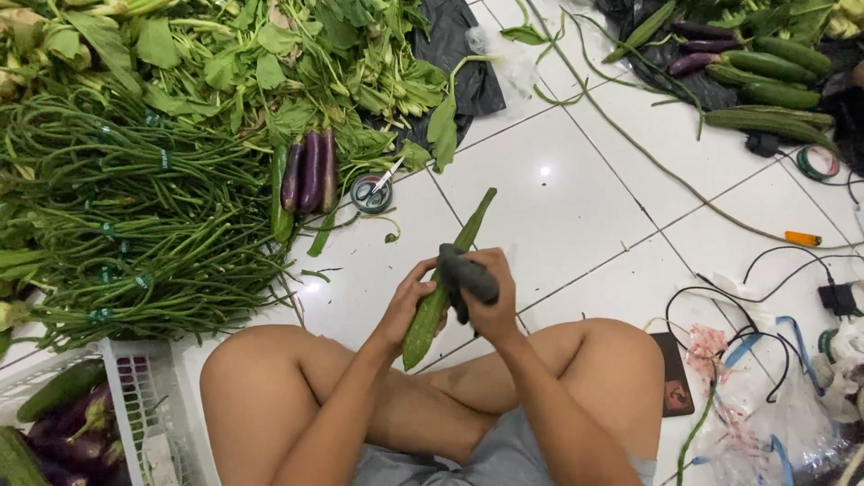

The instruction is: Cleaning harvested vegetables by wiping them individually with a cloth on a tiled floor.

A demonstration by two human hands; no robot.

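The person sits cross-legged on a white tiled floor [576,198], with both hands raised above the knees.

Left hand [407,310]: closed around the lower half of a long green ridged gourd [441,297]. The fingers wrap the gourd from the left side. The gourd is tilted, with its thick end down near the knees and its thin end pointing up and to the right, away from the body.

Right hand [490,301]: closed around a dark grey cloth [466,274]. The cloth is pressed against the middle of the gourd, just above the left hand. The two hands touch or nearly touch at the gourd.

Surroundings:
- A large pile of long beans [135,234], tied in bundles with green bands, lies on the floor to the left.
- Leafy greens [270,63] lie behind the beans.
- Three purple eggplants [310,171] lie side by side at the edge of the greens.
- A roll of tape [371,193] lies just beside the eggplants.
- A white plastic basket [148,405] stands at the lower left, beside the left knee, and holds cucumbers and eggplants.
- More gourds and cucumbers [765,76] lie at the upper right, well apart from the hands.
- Black cables [765,297] and plastic bags lie at the right.
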